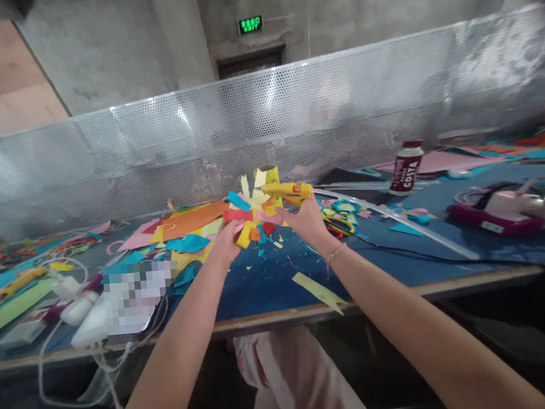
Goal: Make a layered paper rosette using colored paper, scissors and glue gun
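My left hand [227,243] is closed on a bunch of coloured paper strips [241,215] in red, blue, yellow, orange and pale cream, which fan outward. In my right hand [311,221] is a yellow glue gun [293,192], its nozzle pointing left over the strips. The thumb side of that hand is close to the paper; whether it touches cannot be made out. Behind the bunch stands a yellow roll or cup [270,175], partly hidden. Yellow-handled scissors [341,225] lie just right of my right hand.
Paper scraps and sheets [197,220] cover much of the blue table [261,294]. A pale yellow strip [318,291] overhangs the front edge. Left are a phone [140,299] and white cables; right, a COSTA bottle [407,168], a purple power strip [496,220] and a black cord [415,252].
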{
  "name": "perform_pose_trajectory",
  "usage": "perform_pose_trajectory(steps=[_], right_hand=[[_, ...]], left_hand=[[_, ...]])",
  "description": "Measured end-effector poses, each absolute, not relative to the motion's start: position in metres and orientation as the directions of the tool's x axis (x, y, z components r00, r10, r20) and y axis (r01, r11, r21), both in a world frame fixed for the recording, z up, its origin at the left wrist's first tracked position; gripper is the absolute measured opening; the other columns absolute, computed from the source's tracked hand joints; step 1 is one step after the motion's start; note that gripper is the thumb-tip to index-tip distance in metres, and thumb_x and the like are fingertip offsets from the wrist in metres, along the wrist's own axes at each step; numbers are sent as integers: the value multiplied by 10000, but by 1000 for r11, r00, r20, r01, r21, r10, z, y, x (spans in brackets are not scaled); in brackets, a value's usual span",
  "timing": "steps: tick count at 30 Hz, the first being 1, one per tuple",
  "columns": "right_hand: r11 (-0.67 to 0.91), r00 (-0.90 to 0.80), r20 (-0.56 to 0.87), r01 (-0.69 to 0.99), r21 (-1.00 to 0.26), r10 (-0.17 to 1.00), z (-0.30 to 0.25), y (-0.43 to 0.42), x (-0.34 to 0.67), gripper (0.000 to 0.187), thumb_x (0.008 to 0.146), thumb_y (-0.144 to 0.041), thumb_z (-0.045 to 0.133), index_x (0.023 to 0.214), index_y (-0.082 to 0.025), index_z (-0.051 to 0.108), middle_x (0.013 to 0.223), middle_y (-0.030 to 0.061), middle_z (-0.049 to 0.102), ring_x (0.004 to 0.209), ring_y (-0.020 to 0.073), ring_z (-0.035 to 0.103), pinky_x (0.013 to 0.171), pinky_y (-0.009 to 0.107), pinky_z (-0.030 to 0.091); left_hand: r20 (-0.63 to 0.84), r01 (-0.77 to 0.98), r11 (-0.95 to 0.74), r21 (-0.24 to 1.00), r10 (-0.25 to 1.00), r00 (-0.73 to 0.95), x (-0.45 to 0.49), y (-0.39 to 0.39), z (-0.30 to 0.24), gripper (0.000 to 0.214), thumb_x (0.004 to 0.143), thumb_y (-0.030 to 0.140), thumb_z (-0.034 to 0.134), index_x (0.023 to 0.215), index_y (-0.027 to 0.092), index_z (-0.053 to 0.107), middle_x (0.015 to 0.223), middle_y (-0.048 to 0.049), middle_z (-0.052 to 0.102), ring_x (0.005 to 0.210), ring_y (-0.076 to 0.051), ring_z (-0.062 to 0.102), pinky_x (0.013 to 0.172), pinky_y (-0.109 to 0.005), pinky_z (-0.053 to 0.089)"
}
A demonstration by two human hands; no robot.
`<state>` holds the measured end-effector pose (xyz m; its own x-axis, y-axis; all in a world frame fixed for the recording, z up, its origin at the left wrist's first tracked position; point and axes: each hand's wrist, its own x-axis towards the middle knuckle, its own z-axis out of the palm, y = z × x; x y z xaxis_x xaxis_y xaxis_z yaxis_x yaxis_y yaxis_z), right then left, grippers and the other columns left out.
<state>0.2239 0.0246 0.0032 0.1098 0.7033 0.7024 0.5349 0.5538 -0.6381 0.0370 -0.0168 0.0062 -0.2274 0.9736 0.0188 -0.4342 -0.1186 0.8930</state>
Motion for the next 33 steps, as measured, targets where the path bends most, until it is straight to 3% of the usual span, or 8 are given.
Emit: perform_pose_trajectory(steps=[7,12,20,33], right_hand=[[488,84,640,575,-657,764,7,18,223,427,679,-428,665,987,-154,555,902,115,608,910,264,605,787,409,504],[474,66,662,646,-599,746,8,20,225,393,713,-370,605,1017,-126,555,995,164,625,961,285,618,829,411,499],[555,8,780,699,-452,626,-2,29,228,479,709,-362,522,1118,-113,527,1083,210,603,997,345,605,828,480,489],[556,-47,788,734,-390,614,3,24,228,429,702,-342,525,1067,-120,568,1048,195,618,958,332,612,829,466,497]], left_hand=[[-13,-509,-93,856,980,-200,38,-19,9,149,639,114,640,766,163,581,673,-14,634,615,-133,604,649,-259,469],[40,-550,-120,827,987,-155,39,-20,10,258,656,98,636,908,135,597,732,-43,670,621,-143,625,626,-257,479],[-73,-599,-33,800,986,-152,38,-20,14,100,795,131,537,858,110,611,675,-69,660,603,-164,626,623,-276,495],[-116,-626,-5,780,981,-153,29,-11,4,61,785,106,505,815,129,554,657,-55,619,596,-156,613,615,-287,525]])
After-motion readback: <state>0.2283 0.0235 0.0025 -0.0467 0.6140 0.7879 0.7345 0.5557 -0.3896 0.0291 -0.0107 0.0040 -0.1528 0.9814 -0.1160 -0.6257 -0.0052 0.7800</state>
